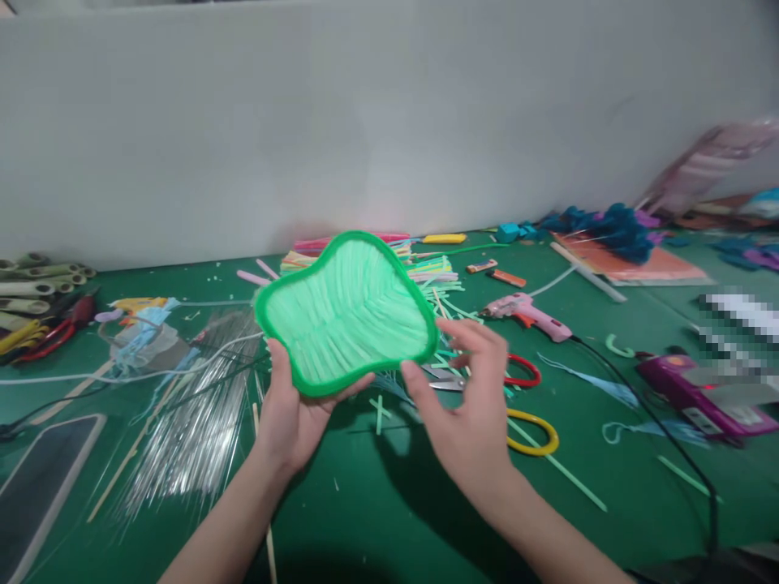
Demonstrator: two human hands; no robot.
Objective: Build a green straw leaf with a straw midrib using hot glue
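Observation:
A leaf-shaped piece (350, 312) of pale green fuzzy strips, laid like veins inside a darker green fuzzy border, is held up over the table. My left hand (298, 414) is closed on its lower left side, thumb at the front edge and fingers beneath. Close by the lower right corner is my right hand (471, 405), its thumb and fingers apart around that corner. The fingertips are at the border; whether they press on it I cannot tell. Behind the piece lie bundles of coloured fuzzy stems (435, 268), partly hidden.
Scissors with red and yellow handles (535, 434) lie beside my right hand. A pink glue gun (527, 315) with a black cord is behind. Thin clear strands (195, 414), a phone (49, 495) and pliers (61, 332) are left. A purple device (699, 397) sits right.

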